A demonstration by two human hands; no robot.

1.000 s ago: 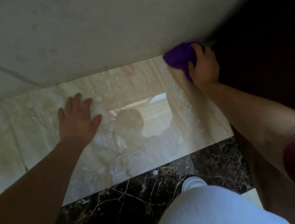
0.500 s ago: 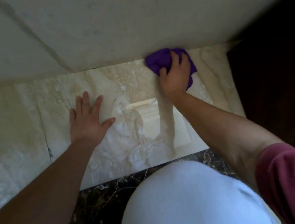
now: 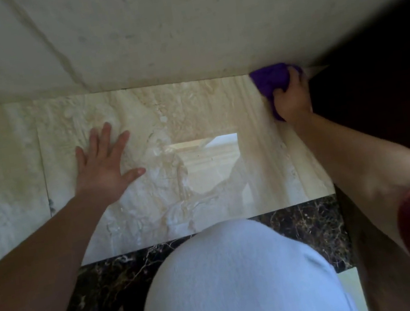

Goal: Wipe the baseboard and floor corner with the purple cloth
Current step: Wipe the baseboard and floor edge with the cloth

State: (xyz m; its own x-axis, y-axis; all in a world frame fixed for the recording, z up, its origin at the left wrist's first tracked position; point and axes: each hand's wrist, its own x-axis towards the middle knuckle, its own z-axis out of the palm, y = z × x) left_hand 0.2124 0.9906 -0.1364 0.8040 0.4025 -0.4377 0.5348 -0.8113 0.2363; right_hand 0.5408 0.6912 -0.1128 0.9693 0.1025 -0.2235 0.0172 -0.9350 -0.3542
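My right hand [image 3: 292, 102] grips a bunched purple cloth [image 3: 271, 80] and presses it into the floor corner where the pale wall base [image 3: 182, 61] meets a dark panel on the right. My left hand [image 3: 104, 166] lies flat, fingers spread, on the glossy beige marble floor tile [image 3: 190, 108] left of centre, holding nothing. Part of the cloth is hidden under my right fingers.
A dark wooden surface [image 3: 384, 98] fills the right side. A dark veined marble strip [image 3: 304, 222] borders the beige tile near me. My knee in light grey fabric [image 3: 236, 285] takes up the lower middle. A tile joint [image 3: 43, 168] runs at the left.
My right hand has swept the purple cloth along the wall base from the middle back to the right corner. My left hand stays flat on the tile.
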